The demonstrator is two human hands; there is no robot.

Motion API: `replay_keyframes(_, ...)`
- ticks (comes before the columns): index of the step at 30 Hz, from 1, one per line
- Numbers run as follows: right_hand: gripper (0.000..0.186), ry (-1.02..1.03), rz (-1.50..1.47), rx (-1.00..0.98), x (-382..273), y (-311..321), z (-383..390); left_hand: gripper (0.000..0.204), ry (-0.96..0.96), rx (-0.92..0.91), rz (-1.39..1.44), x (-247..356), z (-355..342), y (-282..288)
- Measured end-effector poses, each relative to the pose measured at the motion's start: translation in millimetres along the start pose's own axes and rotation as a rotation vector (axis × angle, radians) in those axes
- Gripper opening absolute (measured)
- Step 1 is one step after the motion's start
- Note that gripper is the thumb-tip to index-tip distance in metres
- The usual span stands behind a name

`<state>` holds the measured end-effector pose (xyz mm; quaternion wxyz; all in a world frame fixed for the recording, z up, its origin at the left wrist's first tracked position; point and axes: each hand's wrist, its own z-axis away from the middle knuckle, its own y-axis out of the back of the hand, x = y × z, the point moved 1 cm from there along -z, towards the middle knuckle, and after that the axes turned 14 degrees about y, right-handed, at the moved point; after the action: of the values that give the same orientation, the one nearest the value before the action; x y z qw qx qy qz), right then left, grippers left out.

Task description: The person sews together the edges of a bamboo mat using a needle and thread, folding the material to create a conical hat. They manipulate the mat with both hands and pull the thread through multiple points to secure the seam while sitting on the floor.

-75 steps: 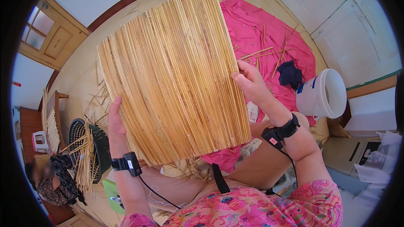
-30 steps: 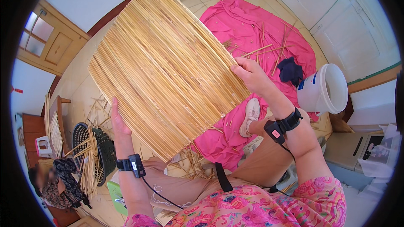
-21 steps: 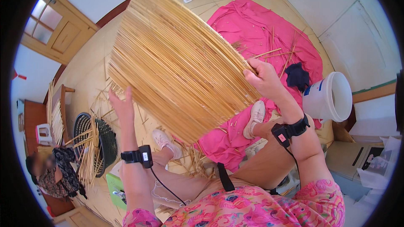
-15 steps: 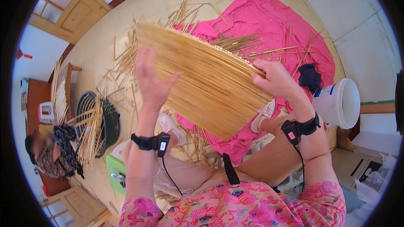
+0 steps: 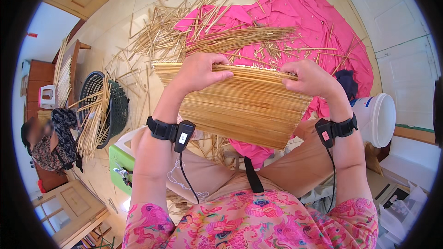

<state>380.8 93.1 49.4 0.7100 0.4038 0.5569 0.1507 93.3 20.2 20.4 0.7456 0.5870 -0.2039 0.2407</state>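
A tan panel of many parallel straw rods [image 5: 237, 110] is held over my lap, tipped so its rods run crosswise and its far edge shows pale rod ends. My left hand [image 5: 200, 74] is closed over that far edge left of centre, thumb on the face. My right hand [image 5: 304, 78] grips the same edge near its right corner. Both wrists carry black strapped devices with cables. Beyond the panel, loose rods and short cut pieces [image 5: 240, 37] lie on a pink cloth [image 5: 332, 14] and the tiled floor.
A dark plastic basket [image 5: 115, 124] of rods is at my left, near a person [image 5: 46, 143] in patterned clothing and a wooden bench [image 5: 71, 74]. A green stool [image 5: 120, 168] stands by my left leg. A white bucket [image 5: 378, 120] and dark cloth [image 5: 346, 80] are at my right.
The panel has been tipped down and towards me, so it looks shorter and lower. My left hand has moved from its left side up to the far edge and closed on it.
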Motion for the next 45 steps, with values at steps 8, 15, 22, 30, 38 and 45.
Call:
replay_keyframes(8, 0.026, -0.034, 0.003, 0.013, 6.2, 2.7, -0.3, 0.030, 0.029, 0.192, -0.145, 14.4, 6.9, -5.2)
replay_keyframes(15, 0.036, 0.157, 0.304, 0.235, -2.4, -2.4, -6.4, 0.028, -0.012, 0.226, -0.125, 19.7, 3.2, -13.1)
replay_keyframes(22, 0.029, 0.005, 0.244, 0.226, -8.0, -37.1, -40.3, 0.030, -0.006, 0.172, -0.165, 33.2, 1.5, -19.0)
replay_keyframes(30, 0.032, 0.053, 0.280, 0.233, -4.8, -38.9, -51.3, 0.032, 0.008, 0.202, -0.063, 21.2, -5.1, -24.2)
replay_keyframes(38, 0.030, 0.036, 0.363, 0.276, -11.8, -43.0, -54.0, 0.033, -0.007, -0.061, 0.108, -1.2, -11.3, -14.9)
replay_keyframes(45, 0.029, 0.042, 0.376, 0.288, -14.7, -43.7, -55.2, 0.038, -0.059, -0.123, 0.163, 6.9, -6.8, -2.5)
